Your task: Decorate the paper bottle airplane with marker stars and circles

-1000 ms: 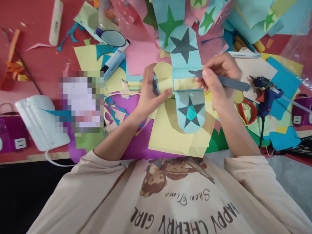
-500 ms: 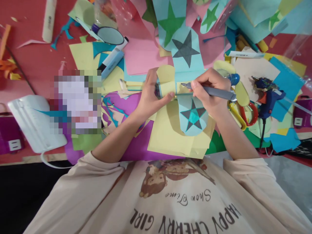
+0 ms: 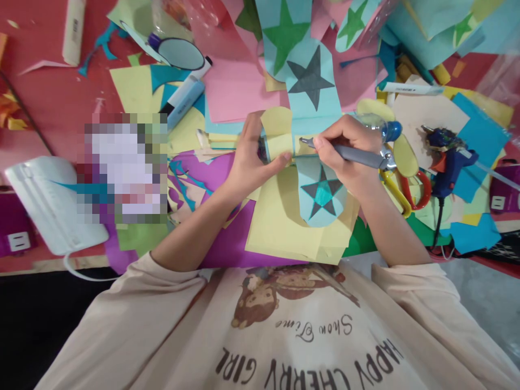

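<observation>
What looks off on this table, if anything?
No obvious damage. Odd: the blue glue gun lies among loose paper, to the right of the right hand, with no stand visible. Also, a pixelated patch at left hides whatever is under it.

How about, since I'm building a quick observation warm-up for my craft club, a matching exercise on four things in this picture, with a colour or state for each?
Column one
1. Pen
2. Glue gun
3. Scissors
4. Star nearest the shirt

Column two
A. Red and yellow handles
B. Teal in the middle, with dark points
C. Grey, held in the right hand
D. Mostly dark blue, with a black cord

Right pairs: 1-C, 2-D, 3-A, 4-B
</observation>
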